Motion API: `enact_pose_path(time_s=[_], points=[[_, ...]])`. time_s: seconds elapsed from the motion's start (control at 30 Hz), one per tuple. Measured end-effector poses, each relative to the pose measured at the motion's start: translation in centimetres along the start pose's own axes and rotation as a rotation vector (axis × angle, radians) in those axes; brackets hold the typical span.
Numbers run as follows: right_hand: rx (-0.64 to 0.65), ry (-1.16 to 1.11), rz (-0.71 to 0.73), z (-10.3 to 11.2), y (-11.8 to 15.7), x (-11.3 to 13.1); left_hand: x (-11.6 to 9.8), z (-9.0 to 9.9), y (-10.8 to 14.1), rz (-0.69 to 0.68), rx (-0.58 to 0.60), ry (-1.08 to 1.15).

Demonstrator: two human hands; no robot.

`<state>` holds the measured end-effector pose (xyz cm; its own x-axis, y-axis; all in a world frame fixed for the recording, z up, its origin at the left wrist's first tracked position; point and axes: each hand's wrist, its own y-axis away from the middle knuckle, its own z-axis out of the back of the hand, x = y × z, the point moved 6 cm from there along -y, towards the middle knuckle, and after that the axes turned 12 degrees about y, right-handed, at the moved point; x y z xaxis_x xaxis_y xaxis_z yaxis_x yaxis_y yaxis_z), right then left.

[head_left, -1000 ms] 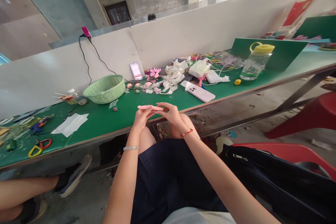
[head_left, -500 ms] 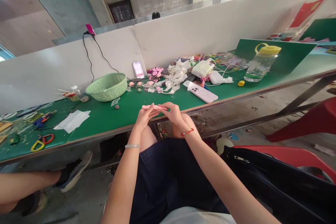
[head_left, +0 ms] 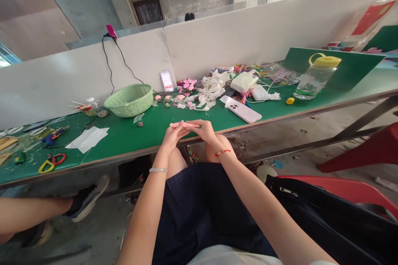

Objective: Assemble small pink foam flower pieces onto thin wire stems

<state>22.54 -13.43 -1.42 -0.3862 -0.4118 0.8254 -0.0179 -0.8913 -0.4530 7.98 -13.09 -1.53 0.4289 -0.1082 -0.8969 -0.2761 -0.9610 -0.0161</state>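
A slim pink strip [head_left: 185, 124] lies level between my two hands, just above the table's front edge. My left hand [head_left: 172, 136] pinches its left part, with the thumb on top and the fingers beneath. On the right part, my right hand [head_left: 203, 129] has its fingers closed on the strip. The fingertips of both hands nearly meet under it. Beyond them on the green table [head_left: 124, 134] are a small dark pink lump [head_left: 140, 124] and several small pink and green pieces [head_left: 168, 98].
A green basket [head_left: 129, 107], white paper [head_left: 88, 138] and scissors [head_left: 52, 162] are on the left. White strips [head_left: 213, 87], a pink phone [head_left: 244, 112] and a water bottle [head_left: 317, 76] stand or lie further right. A person's leg [head_left: 37, 215] is at lower left.
The camera view has shifted slightly, so the table things appear a little further right. Both hands keep hold of the pink strip, with only slight finger movement.
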Motion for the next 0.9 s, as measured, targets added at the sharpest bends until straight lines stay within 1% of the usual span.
enact_pose_path(time_s=[0.1, 0.27, 0.37, 0.43, 0.53, 0.6, 0.73, 0.9], points=[[-0.002, -0.027, -0.041, 0.0, 0.0, -0.3, 0.1, 0.1, -0.1, 0.025, -0.020, 0.023], [-0.019, -0.032, -0.010, 0.1, 0.0, 0.0, 0.0, 0.2, -0.2, 0.014, -0.020, 0.050], [-0.017, -0.016, -0.023, 0.1, 0.0, 0.0, 0.0, 0.3, -0.2, 0.017, -0.022, 0.065], [-0.010, -0.020, 0.011, 0.1, 0.0, 0.2, 0.1, 0.3, -0.2, 0.019, -0.032, 0.067], [0.019, -0.031, 0.105, 0.1, 0.0, 0.6, 0.3, 0.2, -0.3, 0.034, -0.031, 0.061], [0.026, -0.017, 0.127, 0.1, 0.0, 0.7, 0.5, 0.1, -0.3, 0.058, -0.021, 0.062], [-0.013, 0.040, 0.141, 0.2, -0.1, 0.6, 0.6, 0.1, -0.3, 0.084, -0.031, 0.069], [-0.047, 0.085, 0.217, -0.1, 0.0, 0.5, 0.6, -0.2, -0.1, 0.098, -0.013, 0.029]])
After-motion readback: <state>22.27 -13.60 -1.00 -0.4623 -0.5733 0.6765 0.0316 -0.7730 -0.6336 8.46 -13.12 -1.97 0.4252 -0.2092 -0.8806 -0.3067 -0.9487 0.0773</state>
